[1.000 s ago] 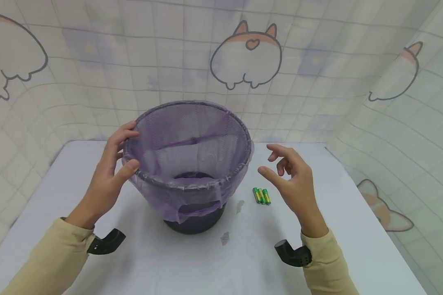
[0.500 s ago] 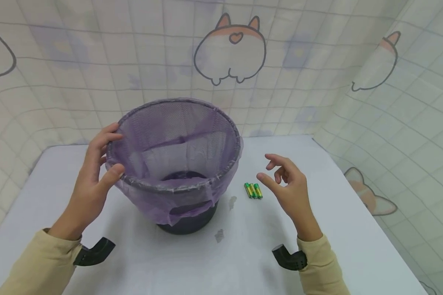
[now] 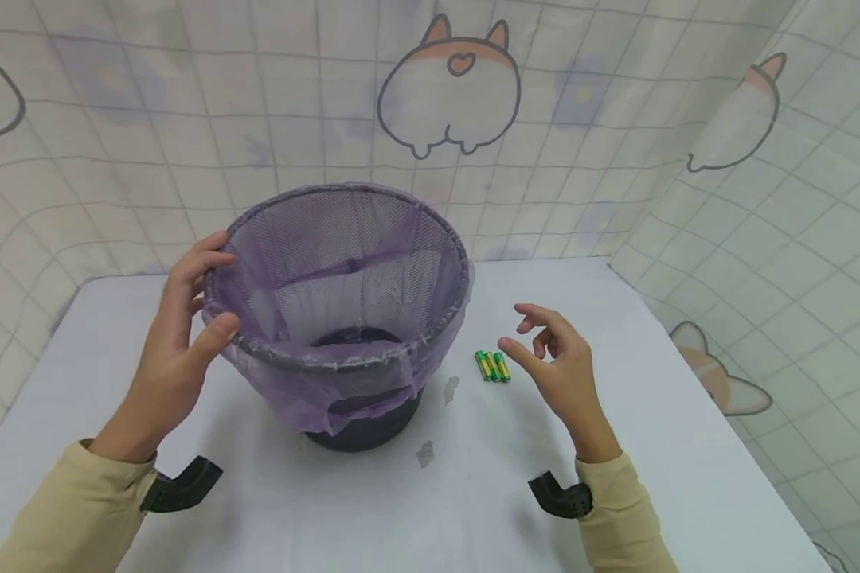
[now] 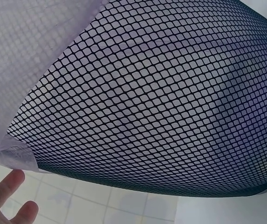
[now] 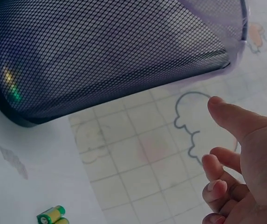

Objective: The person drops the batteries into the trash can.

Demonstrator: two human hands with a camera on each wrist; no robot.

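A black mesh wastebasket (image 3: pixel 373 430), lined with a thin purple bag (image 3: pixel 394 390), stands upright on the white table. At its left rim my left hand (image 3: pixel 165 350) holds on, thumb and a finger over the lined edge and other fingers outside. The left wrist view shows two fingertips (image 4: pixel 26 212) near the mesh wall. To the right of the basket my right hand (image 3: pixel 559 366) hovers with loosely bent fingers, holding nothing. Three green and yellow batteries (image 3: pixel 492 366) lie side by side on the table between basket and right hand. Through the mesh, a green-yellow piece (image 5: pixel 12 86) shows low in the basket.
Two small grey marks (image 3: pixel 426 454) lie on the white table (image 3: pixel 315 509) right of the basket. A checked curtain (image 3: pixel 573 191) with dog drawings hangs behind and along the right side. Each sleeve cuff carries a black device (image 3: pixel 560 495).
The head view has shifted, so basket and batteries sit farther left in it. My right hand has drawn slightly away from the basket, towards me. My left hand stays on the rim.
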